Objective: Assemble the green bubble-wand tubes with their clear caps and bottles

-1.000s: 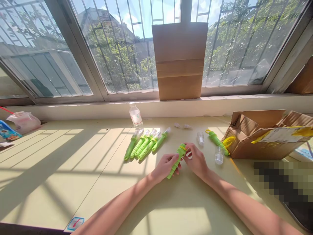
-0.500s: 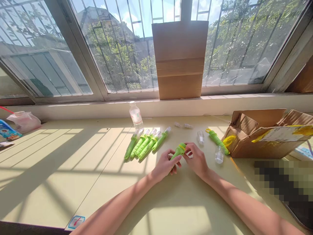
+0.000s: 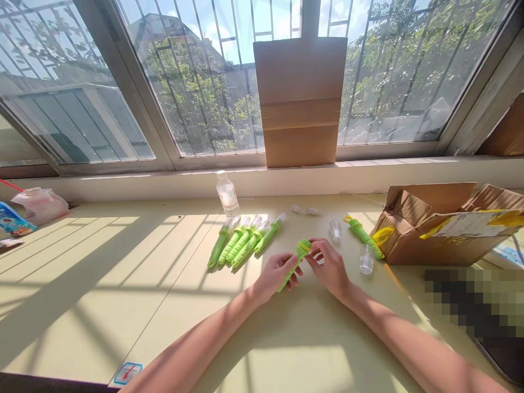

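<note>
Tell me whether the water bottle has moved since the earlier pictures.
No; the water bottle stands in the same spot relative to the window ledge behind it.

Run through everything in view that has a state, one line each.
Held green tube: tilted, ridged end uncovered.
Left hand: gripping that tube.
Right hand: touching its ridged end.
Five green tubes: lying down, clear tops on.
Yellow-looped green tube: lying down.
Two larger clear cups: loose, apart from each other.
Bottle: upright, capped.
Carton: open, flaps up.
Cardboard sheet: standing upright.
</note>
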`<action>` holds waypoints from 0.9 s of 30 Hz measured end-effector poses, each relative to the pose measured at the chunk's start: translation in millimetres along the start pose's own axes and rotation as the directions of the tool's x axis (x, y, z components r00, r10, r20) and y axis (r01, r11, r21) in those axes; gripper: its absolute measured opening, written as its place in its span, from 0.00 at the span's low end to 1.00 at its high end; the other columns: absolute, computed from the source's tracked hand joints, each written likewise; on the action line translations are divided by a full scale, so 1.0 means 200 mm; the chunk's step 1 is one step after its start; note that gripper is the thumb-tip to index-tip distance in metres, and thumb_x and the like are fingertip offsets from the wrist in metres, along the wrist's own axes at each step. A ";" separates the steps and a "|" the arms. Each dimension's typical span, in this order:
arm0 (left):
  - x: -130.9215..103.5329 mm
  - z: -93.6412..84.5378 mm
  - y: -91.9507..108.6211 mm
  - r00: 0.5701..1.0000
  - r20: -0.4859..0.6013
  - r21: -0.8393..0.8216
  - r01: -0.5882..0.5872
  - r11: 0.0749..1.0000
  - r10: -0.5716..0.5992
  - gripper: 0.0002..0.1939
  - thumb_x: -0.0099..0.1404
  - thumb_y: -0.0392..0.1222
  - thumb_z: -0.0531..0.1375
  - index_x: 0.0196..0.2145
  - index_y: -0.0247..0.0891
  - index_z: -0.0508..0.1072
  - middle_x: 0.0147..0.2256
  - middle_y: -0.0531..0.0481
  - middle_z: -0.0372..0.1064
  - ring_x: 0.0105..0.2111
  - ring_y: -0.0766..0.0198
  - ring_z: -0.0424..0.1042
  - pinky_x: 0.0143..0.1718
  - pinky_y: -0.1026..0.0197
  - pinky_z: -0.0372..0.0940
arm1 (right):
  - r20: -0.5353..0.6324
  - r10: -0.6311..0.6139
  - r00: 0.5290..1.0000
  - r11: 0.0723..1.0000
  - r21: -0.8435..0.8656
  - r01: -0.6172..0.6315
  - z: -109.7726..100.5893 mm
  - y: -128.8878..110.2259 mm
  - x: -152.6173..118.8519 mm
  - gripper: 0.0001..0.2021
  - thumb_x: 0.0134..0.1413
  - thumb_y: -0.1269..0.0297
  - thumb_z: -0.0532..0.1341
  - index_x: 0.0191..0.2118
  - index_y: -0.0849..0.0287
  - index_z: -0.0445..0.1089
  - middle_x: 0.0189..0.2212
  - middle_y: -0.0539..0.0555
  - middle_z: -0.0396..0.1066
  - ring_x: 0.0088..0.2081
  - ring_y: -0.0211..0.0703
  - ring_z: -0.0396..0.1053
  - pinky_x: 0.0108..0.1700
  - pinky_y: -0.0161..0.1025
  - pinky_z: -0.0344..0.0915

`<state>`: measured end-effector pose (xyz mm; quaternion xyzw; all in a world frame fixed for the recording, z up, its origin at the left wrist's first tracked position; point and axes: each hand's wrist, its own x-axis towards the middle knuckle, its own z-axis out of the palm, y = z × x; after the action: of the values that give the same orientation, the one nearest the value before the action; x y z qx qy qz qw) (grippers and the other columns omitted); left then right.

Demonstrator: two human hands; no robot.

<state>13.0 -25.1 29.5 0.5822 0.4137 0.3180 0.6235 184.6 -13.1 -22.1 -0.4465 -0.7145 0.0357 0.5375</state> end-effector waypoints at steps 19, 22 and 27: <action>0.00 0.01 -0.02 0.999 -0.053 -0.043 -0.008 0.999 0.006 0.21 0.57 0.59 0.60 0.32 0.37 0.64 0.28 0.48 0.72 0.19 0.68 0.69 0.15 0.69 0.58 | 0.028 -0.012 1.000 1.000 0.002 0.011 0.00 -0.01 0.00 0.04 0.56 0.68 0.58 0.38 0.55 0.63 0.39 0.52 0.70 0.26 0.34 0.69 0.25 0.33 0.69; 0.00 0.00 -0.02 0.999 -0.031 -0.051 -0.007 0.999 0.006 0.20 0.57 0.58 0.60 0.34 0.36 0.66 0.30 0.46 0.72 0.20 0.68 0.69 0.16 0.68 0.59 | 0.033 -0.004 0.999 1.000 0.019 0.003 0.00 0.00 0.00 0.04 0.56 0.68 0.58 0.38 0.55 0.63 0.39 0.52 0.70 0.26 0.33 0.69 0.25 0.33 0.69; 0.00 0.00 -0.01 0.999 0.004 -0.072 0.039 0.997 -0.039 0.22 0.58 0.59 0.58 0.35 0.35 0.68 0.30 0.47 0.71 0.21 0.68 0.69 0.18 0.68 0.60 | 0.030 -0.014 0.999 1.000 0.028 0.013 -0.01 -0.01 0.01 0.03 0.56 0.69 0.58 0.37 0.55 0.64 0.39 0.52 0.70 0.26 0.33 0.69 0.25 0.33 0.70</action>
<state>12.6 -25.8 27.0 0.5515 0.4127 0.3197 0.6506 184.6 -13.5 -20.1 -0.4335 -0.7248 0.0489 0.5332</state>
